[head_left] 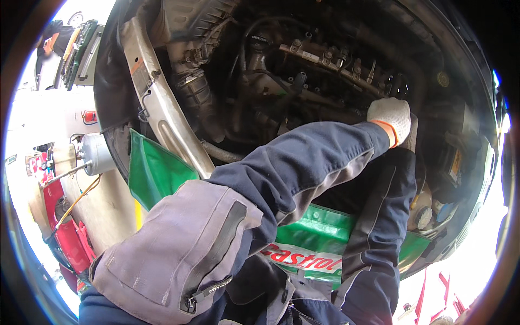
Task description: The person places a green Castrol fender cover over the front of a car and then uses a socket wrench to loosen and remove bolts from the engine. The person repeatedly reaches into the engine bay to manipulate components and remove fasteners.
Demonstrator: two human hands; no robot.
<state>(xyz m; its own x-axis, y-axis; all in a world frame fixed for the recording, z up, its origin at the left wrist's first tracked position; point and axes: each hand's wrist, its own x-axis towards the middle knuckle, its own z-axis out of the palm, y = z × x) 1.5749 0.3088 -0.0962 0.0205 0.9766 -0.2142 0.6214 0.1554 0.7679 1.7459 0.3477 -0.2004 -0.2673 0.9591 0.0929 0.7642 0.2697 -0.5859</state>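
Both my arms reach into a dark engine bay. My left hand (389, 119), in a white knitted glove with an orange cuff, is closed at the right end of the engine (319, 59). Its fingers curl away from view, so whatever they grip is hidden. Just above its knuckles is a shiny black part (398, 86). Close behind the left wrist, only a strip of my gloved right hand (414, 134) shows, and its fingers are out of sight. Next to the left hand runs a pale metal rail (311, 56) with fittings along it.
A green protective cover (314, 227) drapes over the car's edge beneath my arms. The metal crossbar (162, 114) runs along the left of the bay. A white reservoir cap (424, 218) is at lower right. Outside stand a grey tank (100, 154) and red equipment (62, 233).
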